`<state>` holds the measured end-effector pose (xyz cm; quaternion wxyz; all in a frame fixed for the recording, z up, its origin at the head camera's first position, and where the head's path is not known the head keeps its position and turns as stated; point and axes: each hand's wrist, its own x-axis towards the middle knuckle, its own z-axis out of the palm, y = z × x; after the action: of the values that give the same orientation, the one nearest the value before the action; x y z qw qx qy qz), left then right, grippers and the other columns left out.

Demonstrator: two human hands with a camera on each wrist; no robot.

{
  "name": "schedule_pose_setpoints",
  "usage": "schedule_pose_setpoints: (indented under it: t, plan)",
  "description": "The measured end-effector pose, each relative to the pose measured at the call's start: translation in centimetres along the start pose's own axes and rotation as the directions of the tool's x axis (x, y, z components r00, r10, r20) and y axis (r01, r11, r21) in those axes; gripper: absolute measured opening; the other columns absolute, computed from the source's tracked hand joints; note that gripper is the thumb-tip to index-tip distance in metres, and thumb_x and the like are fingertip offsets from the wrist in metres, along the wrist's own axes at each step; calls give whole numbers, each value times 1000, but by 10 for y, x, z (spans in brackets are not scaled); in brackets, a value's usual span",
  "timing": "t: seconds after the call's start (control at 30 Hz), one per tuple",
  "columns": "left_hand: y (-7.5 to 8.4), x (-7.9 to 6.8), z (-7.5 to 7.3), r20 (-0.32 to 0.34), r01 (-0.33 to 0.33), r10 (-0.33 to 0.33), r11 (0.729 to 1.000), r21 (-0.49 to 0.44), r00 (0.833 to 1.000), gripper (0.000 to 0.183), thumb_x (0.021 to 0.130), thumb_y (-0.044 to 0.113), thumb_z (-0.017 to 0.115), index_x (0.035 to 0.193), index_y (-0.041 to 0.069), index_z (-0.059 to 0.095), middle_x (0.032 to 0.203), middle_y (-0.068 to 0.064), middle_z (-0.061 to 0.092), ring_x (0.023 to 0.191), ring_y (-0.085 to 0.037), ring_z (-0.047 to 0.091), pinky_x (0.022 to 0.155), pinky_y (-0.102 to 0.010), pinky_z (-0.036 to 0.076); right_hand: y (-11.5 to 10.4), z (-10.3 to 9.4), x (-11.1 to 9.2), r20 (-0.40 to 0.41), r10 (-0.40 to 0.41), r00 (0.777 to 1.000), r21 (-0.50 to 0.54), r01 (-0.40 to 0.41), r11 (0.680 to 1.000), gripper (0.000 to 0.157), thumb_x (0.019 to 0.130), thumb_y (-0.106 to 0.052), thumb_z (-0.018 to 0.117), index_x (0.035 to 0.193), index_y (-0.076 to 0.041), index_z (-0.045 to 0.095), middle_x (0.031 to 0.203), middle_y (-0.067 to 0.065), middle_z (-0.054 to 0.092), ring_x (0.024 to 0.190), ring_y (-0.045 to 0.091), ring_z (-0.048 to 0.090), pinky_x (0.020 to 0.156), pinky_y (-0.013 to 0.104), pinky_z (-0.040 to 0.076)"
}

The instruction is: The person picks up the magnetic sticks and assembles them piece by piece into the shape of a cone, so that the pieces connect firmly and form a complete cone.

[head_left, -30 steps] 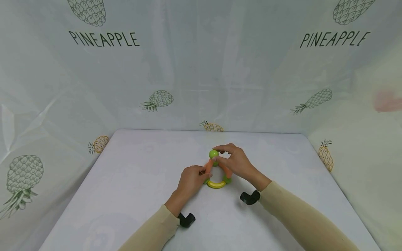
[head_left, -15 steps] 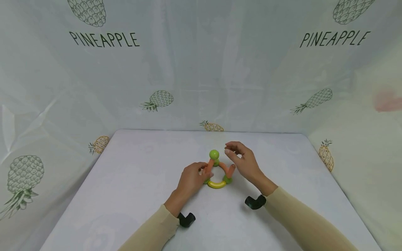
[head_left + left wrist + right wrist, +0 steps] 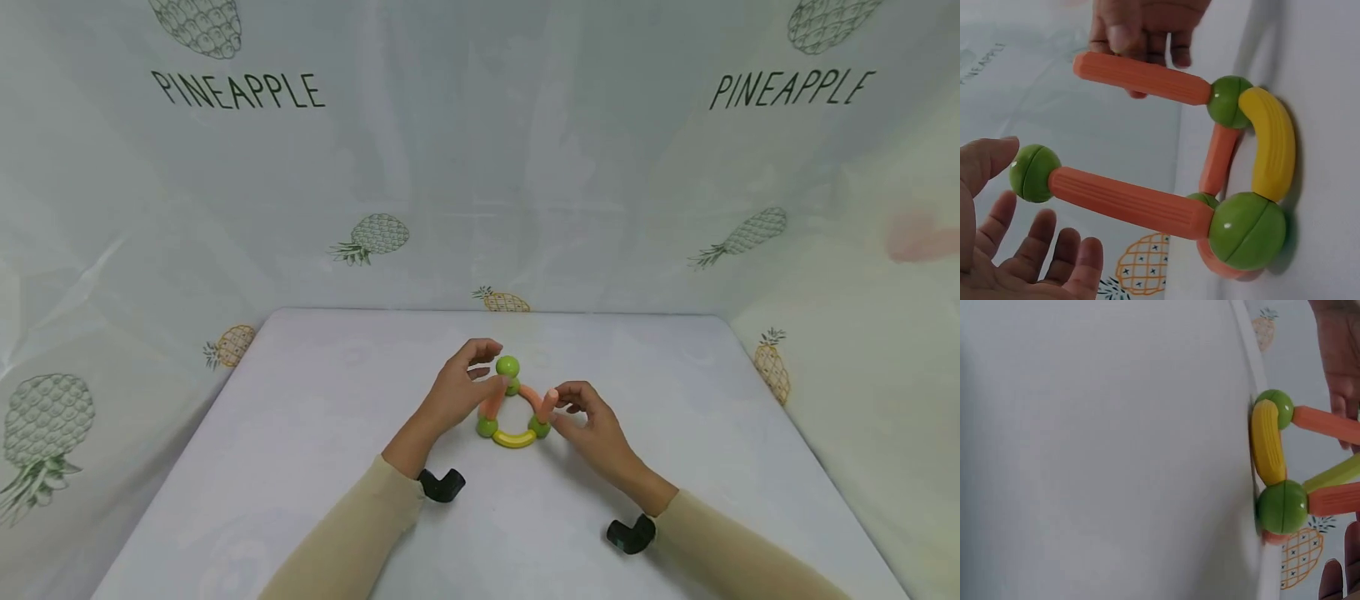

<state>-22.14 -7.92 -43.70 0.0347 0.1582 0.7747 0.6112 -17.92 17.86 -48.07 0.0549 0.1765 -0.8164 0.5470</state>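
Note:
A toy frame of green balls and sticks stands on the table. Its base has a yellow curved stick (image 3: 514, 439) between two green balls, and orange curved sticks. An upright orange stick (image 3: 1129, 203) bears a green ball (image 3: 1035, 173) at its upper end. My left hand (image 3: 461, 383) is beside this ball, thumb tip right at it, other fingers spread. My right hand (image 3: 596, 425) is at the other upright orange stick (image 3: 1141, 78); its fingers reach behind the stick, thumb near its edge. In the right wrist view, a lime stick (image 3: 1335, 472) shows behind the orange ones.
The white table (image 3: 360, 500) runs back to a hanging sheet (image 3: 480, 150) printed with pineapples. Each wrist carries a black camera mount, one on the left (image 3: 442, 486) and one on the right (image 3: 632, 534).
My right hand has left the top ball and come down to the right upright stick. The left hand has moved up from the left stick to the top ball.

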Motion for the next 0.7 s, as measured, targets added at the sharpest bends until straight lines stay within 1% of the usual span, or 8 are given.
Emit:
schedule_pose_setpoints:
  t: [0.13,0.2,0.3,0.47,0.53,0.7]
  plan:
    - [3,4,1,21,-3,4,999,-48,1000,45,97,17,78,137,12,59,140,-6,61,137,-27,55,116,-44,48,6,9,2,-23,-40,999,-3,40,999,25,98,-9,76,120,-14,63,119,0,69,108,13,63,95,29,48]
    - [4,5,2,32,1,1,998,-56,999,43,97,15,77,136,11,60,137,-5,63,132,-22,57,113,-40,50,7,12,4,-38,-45,998,-18,44,999,24,97,-10,77,117,-15,64,116,0,69,106,13,63,94,28,49]
    - [3,5,2,45,5,-3,999,-54,999,40,97,14,77,135,10,63,133,-4,65,127,-22,60,110,-38,52,8,18,10,-53,-50,997,-41,48,998,21,97,-14,78,115,-14,66,113,0,72,105,15,64,93,31,50]
    - [1,5,1,50,4,-3,1000,-23,999,36,98,17,78,132,14,68,131,-2,68,123,-21,64,109,-38,53,4,28,20,-70,-18,997,-70,14,997,21,97,-22,79,115,-15,69,108,-1,74,104,16,65,93,40,50]
    - [2,5,1,54,3,-2,1000,-22,999,36,98,19,78,132,13,68,130,-2,69,123,-21,64,109,-39,53,2,31,23,-75,8,997,-65,-13,998,21,97,-24,79,114,-16,70,107,-2,74,103,15,65,93,43,50]
    - [4,4,0,68,18,-16,999,-27,998,36,97,21,79,131,15,70,128,-3,70,122,-23,66,108,-39,54,0,36,26,-88,38,995,-68,-44,997,20,97,-25,80,112,-15,70,105,-2,73,101,12,65,93,43,48]
